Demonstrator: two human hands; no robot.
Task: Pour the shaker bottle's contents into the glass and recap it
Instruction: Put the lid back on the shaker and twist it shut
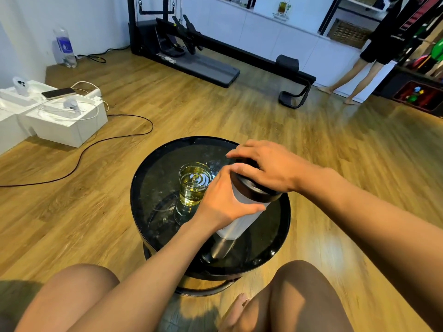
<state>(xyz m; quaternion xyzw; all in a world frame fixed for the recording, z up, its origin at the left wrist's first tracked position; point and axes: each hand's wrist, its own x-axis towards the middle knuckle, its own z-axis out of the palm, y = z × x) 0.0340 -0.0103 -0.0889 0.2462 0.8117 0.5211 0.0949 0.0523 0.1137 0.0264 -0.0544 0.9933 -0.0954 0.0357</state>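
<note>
A white shaker bottle [242, 219] stands upright on the round black glass table [153, 188]. My left hand [223, 200] is wrapped around its upper body. My right hand [266, 166] lies over the black cap [254, 189], which sits on the bottle's top, fingers curled around its far edge. Just left of the bottle, touching distance from my left hand, a clear glass [194, 183] holds yellow liquid with ripples on its surface.
My knees [306, 291] flank the table's near edge. White boxes with a phone and cables [60, 111] lie on the wooden floor at left. A black exercise machine [203, 56] stands behind, and a person [359, 73] stands at the far right.
</note>
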